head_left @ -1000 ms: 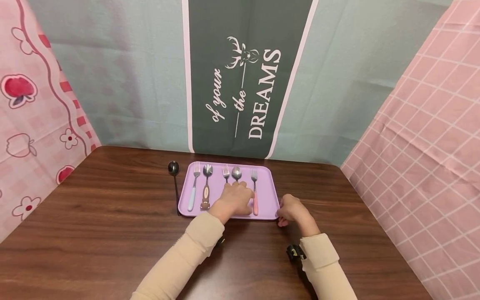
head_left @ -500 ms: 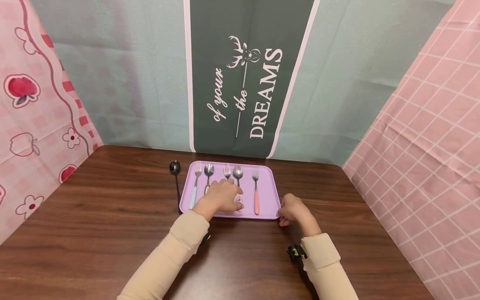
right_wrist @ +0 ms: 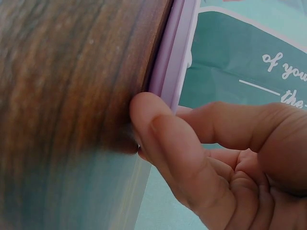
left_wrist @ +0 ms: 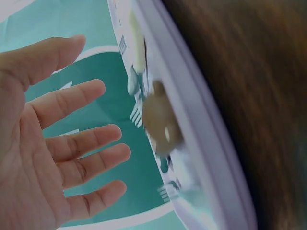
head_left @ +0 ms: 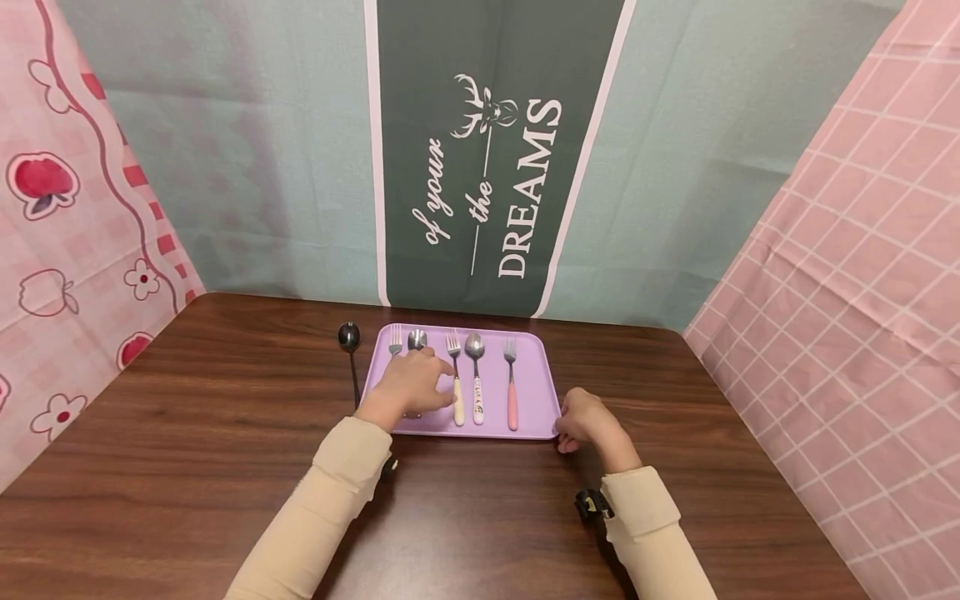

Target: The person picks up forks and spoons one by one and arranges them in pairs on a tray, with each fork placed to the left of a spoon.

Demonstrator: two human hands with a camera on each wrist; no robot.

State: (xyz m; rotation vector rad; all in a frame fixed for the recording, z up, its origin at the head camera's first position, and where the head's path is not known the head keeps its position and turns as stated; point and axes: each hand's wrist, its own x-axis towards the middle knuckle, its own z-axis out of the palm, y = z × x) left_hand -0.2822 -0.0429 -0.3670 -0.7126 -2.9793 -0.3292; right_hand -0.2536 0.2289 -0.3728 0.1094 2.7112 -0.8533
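Note:
My left hand (head_left: 412, 383) hovers over the left half of a lilac tray (head_left: 536, 392), fingers spread and nothing in its grasp. Under it are a fork (head_left: 396, 336) and a spoon (head_left: 417, 338), their handles mostly covered in the head view. The left wrist view shows the spoon's brown bear-shaped handle end (left_wrist: 160, 122) beside the spread fingers. Further right on the tray lie a yellow-handled fork (head_left: 459, 406), a spoon with a patterned white handle (head_left: 477, 400) and a pink-handled fork (head_left: 512, 404). My right hand (head_left: 588, 421) pinches the tray's near right corner.
A long black spoon (head_left: 348, 336) lies on the dark wooden table (head_left: 480, 517), just left of the tray. A grey-green cloth (head_left: 285, 183) with a printed panel hangs behind the table. Pink cloths (head_left: 840, 250) hang at both sides.
My left hand has moved left across the tray, uncovering the yellow-handled fork and the white-handled spoon and covering the two left utensils' handles. The right hand stays at the corner.

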